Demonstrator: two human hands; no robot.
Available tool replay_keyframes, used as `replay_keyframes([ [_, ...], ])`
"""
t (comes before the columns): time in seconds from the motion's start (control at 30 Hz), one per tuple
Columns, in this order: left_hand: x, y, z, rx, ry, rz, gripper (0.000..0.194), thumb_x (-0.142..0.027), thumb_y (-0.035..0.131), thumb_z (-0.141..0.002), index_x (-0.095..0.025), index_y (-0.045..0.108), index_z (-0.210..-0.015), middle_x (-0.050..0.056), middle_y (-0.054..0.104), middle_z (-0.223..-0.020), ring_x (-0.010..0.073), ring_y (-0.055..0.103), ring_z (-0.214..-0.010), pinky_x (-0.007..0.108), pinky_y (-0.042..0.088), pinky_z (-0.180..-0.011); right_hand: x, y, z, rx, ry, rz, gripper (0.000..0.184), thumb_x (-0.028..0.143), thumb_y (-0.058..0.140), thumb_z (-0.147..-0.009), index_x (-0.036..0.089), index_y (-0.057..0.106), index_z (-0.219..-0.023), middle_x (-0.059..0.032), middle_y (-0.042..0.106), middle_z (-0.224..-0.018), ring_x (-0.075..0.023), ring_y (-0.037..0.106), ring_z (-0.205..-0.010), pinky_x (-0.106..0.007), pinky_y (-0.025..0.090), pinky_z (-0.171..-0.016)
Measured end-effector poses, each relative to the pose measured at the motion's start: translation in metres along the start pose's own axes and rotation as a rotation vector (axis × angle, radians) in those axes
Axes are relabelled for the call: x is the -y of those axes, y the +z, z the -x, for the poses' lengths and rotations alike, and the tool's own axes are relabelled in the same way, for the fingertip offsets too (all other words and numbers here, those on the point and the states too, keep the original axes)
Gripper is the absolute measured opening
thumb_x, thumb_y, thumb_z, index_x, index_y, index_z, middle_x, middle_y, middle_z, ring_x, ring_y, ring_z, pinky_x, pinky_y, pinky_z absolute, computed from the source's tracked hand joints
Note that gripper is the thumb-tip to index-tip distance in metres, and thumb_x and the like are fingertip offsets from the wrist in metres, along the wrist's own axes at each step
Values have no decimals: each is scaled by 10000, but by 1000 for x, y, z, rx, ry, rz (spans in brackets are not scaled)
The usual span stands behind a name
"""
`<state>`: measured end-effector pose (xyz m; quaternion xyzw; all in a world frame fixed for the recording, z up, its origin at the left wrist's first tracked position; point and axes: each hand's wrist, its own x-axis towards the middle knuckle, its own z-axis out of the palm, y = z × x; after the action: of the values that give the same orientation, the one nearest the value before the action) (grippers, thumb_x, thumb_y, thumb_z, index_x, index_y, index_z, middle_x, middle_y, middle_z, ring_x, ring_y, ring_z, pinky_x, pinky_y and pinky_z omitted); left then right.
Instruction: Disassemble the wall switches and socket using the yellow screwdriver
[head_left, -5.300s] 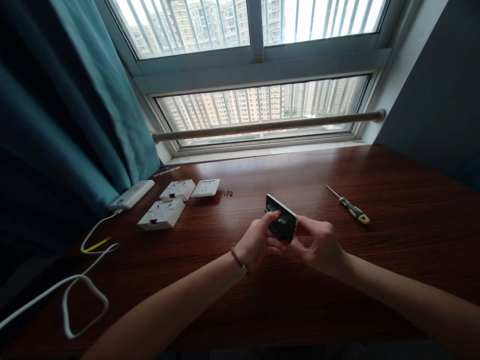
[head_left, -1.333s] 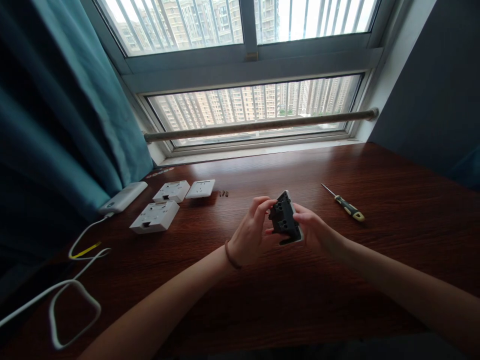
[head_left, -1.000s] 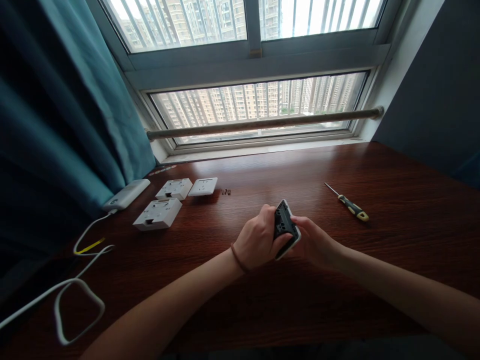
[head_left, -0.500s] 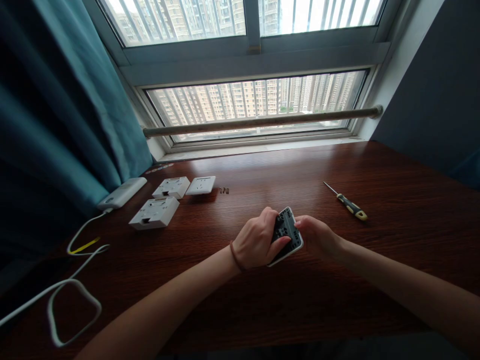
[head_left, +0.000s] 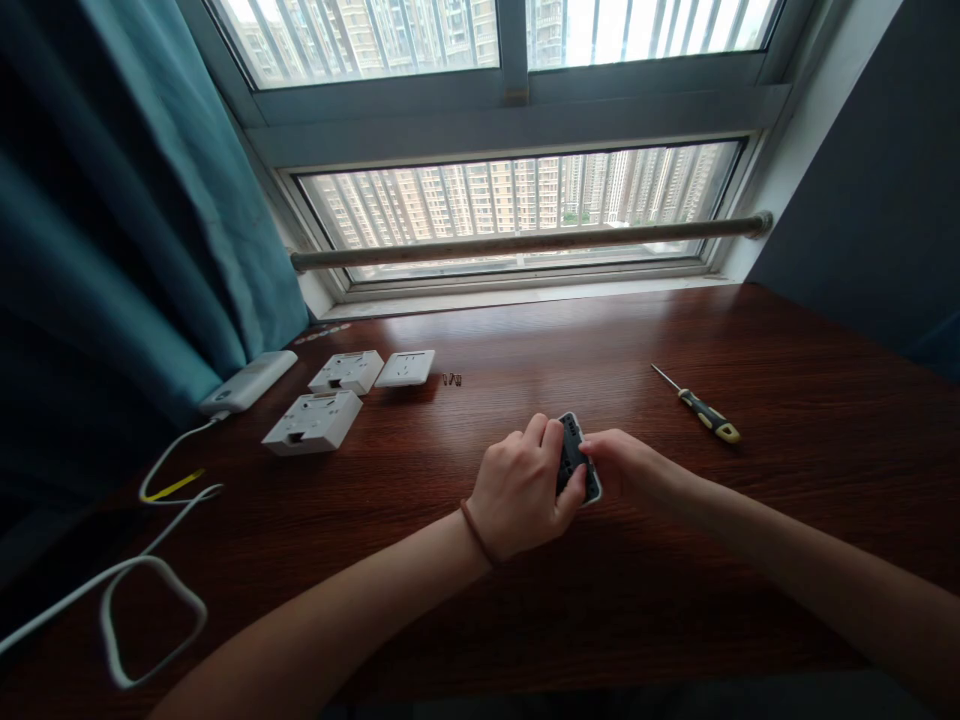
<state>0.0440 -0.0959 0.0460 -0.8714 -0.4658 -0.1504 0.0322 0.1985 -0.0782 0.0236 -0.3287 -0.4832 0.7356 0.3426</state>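
Now, left hand (head_left: 521, 490) and right hand (head_left: 628, 468) clamp the panel (head_left: 571, 448) around its edges, screwdriver (head_left: 703, 411) well apart.

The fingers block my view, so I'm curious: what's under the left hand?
Under the left hand, part of a dark, white-edged device shows; its remainder is covered by the hand.

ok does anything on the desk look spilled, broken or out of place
Nothing looks spilled or broken. The screwdriver lies at a slant and the white cable loops loosely, both ordinary. The held piece is partly covered, so I can't rule out damage there.
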Motion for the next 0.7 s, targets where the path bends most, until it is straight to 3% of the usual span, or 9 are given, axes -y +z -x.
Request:
replay_keyframes([
  [0.2, 1, 0, 0, -15, 39, -40, 241, -399, 394, -755, -188, 469, -842, 52, 511, -834, 180, 479, -660, 300, 339, -573, 5, 1, 2, 16, 96, -133, 107, 146, 575, -616, 86, 640, -677, -36, 635, -580, -118, 582, -521, -259, 489, -567],
  [0.33, 2, 2, 0, -25, 59, -26, 249, -410, 403, -743, -191, 481, -831, 52, 519, -820, 179, 476, -649, 304, 316, -560, 2, 1, 3, 26, 97, -168, 96, 132, 574, -601, 86, 634, -659, -39, 634, -589, -122, 588, -539, -273, 507, -571],
  [0.53, 2, 7, 0, -24, 120, -21, 280, -443, 427, -725, -197, 494, -841, 44, 537, -808, 172, 477, -614, 300, 279, -525, -5, 0, 4, 23, 92, -153, 111, 65, 543, -590, 80, 633, -653, -20, 623, -586, -78, 556, -487, -200, 491, -508],
  [0.7, 10, 2, -1, -36, 104, 51, 186, -342, 386, -757, -187, 474, -808, 36, 534, -771, 153, 479, -582, 288, 288, -509, 1, -2, 5, -38, 89, -183, 108, 69, 564, -565, 80, 636, -645, -44, 648, -574, -118, 603, -501, -234, 506, -525],
])
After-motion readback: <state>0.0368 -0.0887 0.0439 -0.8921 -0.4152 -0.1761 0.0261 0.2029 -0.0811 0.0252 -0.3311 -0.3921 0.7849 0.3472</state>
